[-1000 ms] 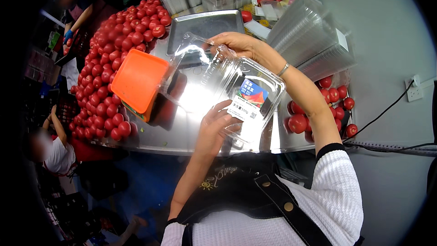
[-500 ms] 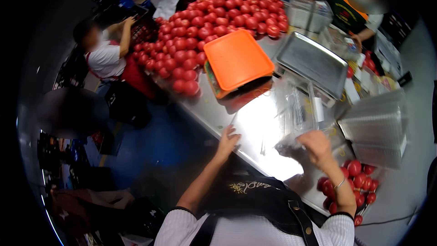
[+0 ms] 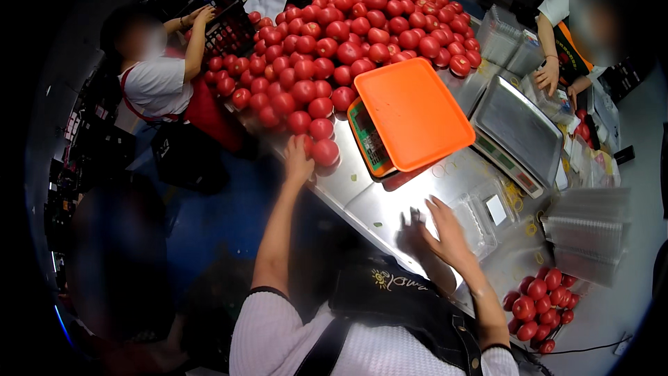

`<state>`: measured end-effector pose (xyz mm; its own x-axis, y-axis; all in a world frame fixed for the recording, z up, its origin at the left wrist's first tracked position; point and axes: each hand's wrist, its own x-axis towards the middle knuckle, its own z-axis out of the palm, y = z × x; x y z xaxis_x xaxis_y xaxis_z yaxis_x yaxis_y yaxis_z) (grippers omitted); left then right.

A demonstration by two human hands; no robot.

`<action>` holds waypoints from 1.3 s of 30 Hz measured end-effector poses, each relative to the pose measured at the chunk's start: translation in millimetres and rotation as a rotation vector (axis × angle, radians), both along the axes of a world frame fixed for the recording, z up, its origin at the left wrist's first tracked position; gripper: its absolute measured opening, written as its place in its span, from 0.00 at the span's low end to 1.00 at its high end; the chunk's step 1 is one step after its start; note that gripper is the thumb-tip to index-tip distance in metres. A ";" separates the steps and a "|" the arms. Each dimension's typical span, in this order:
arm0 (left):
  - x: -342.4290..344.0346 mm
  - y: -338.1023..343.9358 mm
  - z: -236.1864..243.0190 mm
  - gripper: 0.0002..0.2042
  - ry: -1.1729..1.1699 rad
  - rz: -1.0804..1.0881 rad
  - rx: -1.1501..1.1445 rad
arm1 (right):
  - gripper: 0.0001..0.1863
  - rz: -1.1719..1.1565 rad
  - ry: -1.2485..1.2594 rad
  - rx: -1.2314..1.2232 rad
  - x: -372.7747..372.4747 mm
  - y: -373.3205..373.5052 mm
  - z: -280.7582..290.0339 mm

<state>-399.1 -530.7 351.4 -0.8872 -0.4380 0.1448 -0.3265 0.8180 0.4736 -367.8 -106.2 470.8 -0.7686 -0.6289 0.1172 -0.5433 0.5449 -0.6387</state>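
Note:
My left hand [image 3: 298, 161] reaches to the near left edge of a big heap of red tomatoes [image 3: 362, 24]. Its fingers are stretched out beside a tomato [image 3: 325, 152] at the heap's near corner, not closed round it. Over the bright steel table [image 3: 362, 203], my right hand [image 3: 445, 232] is open with fingers apart and nothing in it. Just right of that hand lies a clear plastic clamshell box [image 3: 477, 221] with a white label.
An orange tray [image 3: 416, 115] tops a scale in mid-table; another scale has a steel pan [image 3: 518, 125]. Nested clear boxes [image 3: 584, 230] and a smaller tomato pile [image 3: 541, 305] stand right. Co-workers are left, near a black crate [image 3: 226, 24], and far right, handling clear boxes.
My left hand has moved forward and left to the tomatoes. My right hand has drawn left from the clear box, its fingers now spread. The view has shifted somewhat.

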 end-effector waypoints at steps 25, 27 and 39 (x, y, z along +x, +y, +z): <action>-173.3 140.8 138.9 0.32 0.161 -0.627 0.231 | 0.34 -0.609 0.399 0.060 -161.2 -108.4 31.3; -183.4 146.8 125.1 0.33 0.018 -0.642 0.104 | 0.34 -0.576 0.357 0.100 -163.9 -104.3 15.2; -221.0 -61.6 100.6 0.31 -0.122 0.098 -0.296 | 0.33 -0.559 0.223 -0.021 -123.3 -56.0 22.7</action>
<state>-620.1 -592.3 451.9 -0.8619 -0.4764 0.1738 -0.4497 0.8764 0.1724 -491.2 -162.2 493.5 -0.9377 -0.1323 0.3214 -0.2999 0.7752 -0.5559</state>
